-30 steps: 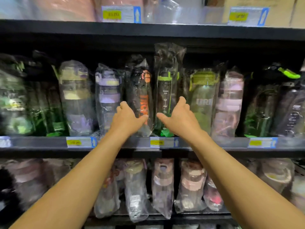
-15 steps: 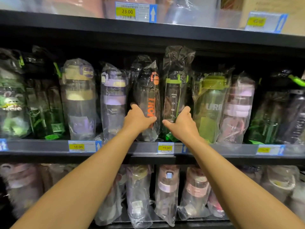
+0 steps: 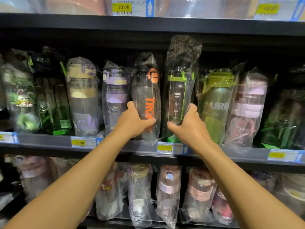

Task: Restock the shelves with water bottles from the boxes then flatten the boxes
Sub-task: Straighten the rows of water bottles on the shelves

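Two bagged water bottles stand upright side by side on the middle shelf [image 3: 49, 141]. My left hand [image 3: 134, 121] grips the lower part of the black bottle with orange lettering [image 3: 146, 95], thumb across its front. My right hand [image 3: 188, 124] grips the lower part of the clear bottle with the green lid [image 3: 179, 90], thumb in front and fingers round its right side. Both bottles are wrapped in clear plastic. No boxes are in view.
Purple-lidded bottles [image 3: 115, 93] stand left of the black one, a large green-lidded bottle [image 3: 216, 103] and a pink one [image 3: 247, 109] to the right. Price tags [image 3: 165, 147] line the shelf edge. Pink bottles [image 3: 168, 192] fill the lower shelf. Another shelf [image 3: 148, 23] hangs overhead.
Both hands have reached forward to the shelf and closed round the two middle bottles; earlier they were open just in front of them. The view has moved closer.
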Demonstrator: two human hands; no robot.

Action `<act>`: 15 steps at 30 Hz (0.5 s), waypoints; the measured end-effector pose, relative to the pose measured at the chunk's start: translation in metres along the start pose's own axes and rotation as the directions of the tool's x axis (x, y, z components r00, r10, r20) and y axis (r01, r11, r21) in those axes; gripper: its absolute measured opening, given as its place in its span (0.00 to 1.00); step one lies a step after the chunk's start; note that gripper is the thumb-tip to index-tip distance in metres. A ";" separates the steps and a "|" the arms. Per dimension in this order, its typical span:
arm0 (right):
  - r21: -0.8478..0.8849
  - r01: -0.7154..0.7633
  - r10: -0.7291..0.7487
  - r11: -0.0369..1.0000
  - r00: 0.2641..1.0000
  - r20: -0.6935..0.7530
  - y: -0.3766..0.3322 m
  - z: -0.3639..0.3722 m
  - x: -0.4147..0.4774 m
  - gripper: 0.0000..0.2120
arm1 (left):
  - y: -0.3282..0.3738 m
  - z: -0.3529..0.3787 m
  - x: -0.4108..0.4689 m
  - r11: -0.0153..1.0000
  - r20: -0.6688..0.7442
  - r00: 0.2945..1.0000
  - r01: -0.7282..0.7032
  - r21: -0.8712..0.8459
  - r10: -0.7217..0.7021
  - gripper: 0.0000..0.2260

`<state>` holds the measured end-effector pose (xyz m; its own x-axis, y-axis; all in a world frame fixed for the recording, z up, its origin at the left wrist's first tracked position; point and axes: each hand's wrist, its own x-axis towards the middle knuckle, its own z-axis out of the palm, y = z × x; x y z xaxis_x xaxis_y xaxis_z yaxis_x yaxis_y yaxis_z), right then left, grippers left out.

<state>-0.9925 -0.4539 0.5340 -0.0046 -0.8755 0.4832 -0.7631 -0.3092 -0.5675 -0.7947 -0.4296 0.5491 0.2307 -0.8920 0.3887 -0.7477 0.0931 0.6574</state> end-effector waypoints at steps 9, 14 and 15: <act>-0.100 -0.013 0.018 0.995 0.999 0.052 -0.010 -0.013 -0.015 0.33 | 0.003 -0.009 -0.011 1.000 0.062 0.998 0.011 0.013 -0.012 0.44; -0.463 -0.034 0.026 0.886 0.999 -0.023 -0.035 -0.031 -0.043 0.34 | -0.017 -0.041 -0.023 0.961 0.087 0.994 -0.086 0.264 0.065 0.43; -0.526 -0.027 -0.003 0.850 0.998 -0.057 -0.043 -0.032 -0.051 0.33 | -0.025 -0.050 -0.025 0.944 0.080 0.993 -0.110 0.311 0.090 0.39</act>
<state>-0.9799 -0.3837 0.5548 -0.0390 -0.8522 0.5217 -0.9885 -0.0434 -0.1447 -0.7510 -0.3874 0.5551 0.1122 -0.9125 0.3933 -0.9248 0.0490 0.3773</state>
